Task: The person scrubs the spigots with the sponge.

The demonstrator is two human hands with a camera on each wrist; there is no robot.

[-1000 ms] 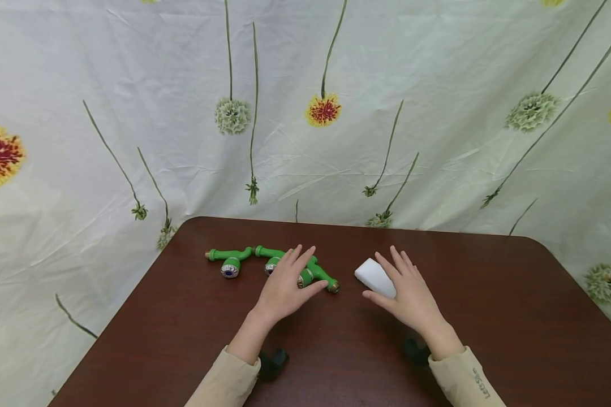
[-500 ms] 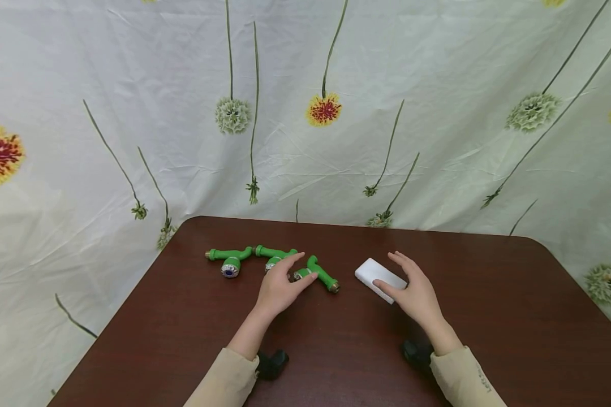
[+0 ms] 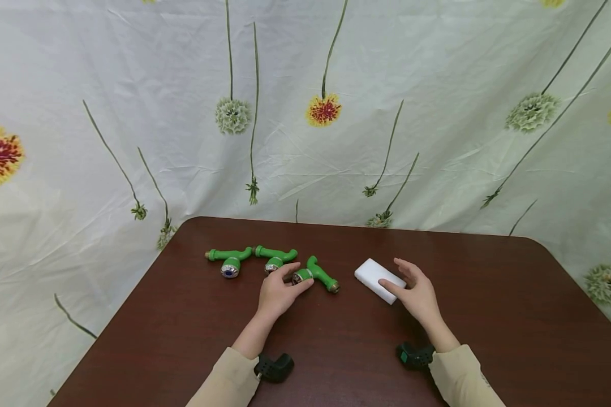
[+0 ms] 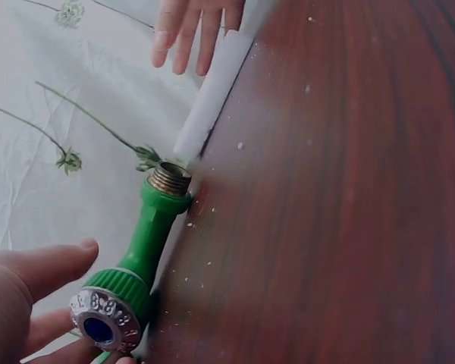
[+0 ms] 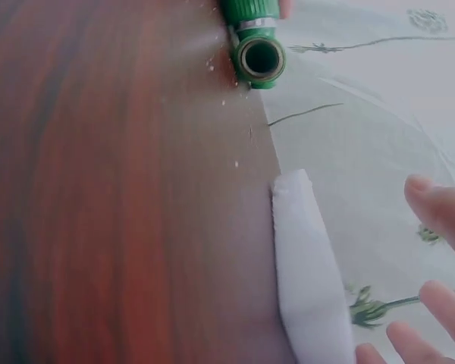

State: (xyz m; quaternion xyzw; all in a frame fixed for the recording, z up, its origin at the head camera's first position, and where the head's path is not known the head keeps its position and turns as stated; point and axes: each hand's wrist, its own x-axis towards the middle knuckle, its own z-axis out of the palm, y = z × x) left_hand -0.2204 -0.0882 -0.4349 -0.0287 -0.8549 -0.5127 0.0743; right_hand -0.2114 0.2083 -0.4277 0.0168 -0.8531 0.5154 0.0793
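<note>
Three green taps with brass threaded ends lie toward the back left of the table. My left hand (image 3: 276,291) is around the knob of the rightmost tap (image 3: 323,276), its thumb raised clear of the tap in the left wrist view, with fingertips behind the silver-and-blue knob (image 4: 106,322). Whether those fingertips touch it is hard to tell. The middle tap (image 3: 277,255) is just beyond that hand; the left tap (image 3: 231,260) lies farther off. A white sponge-like block (image 3: 379,280) lies flat beside my right hand (image 3: 418,294), whose loosely spread fingers hold nothing.
The dark red-brown wooden table (image 3: 489,316) has rounded far corners. A pale floral cloth (image 3: 438,113) hangs behind it. Black wrist devices (image 3: 277,368) sit at both cuffs. Small white crumbs (image 4: 240,145) dot the tabletop.
My left hand has lowered from above the taps to the rightmost tap's knob, its fingers bending. My right hand has drawn slightly right and down, uncovering more of the white block. Taps and block stay put.
</note>
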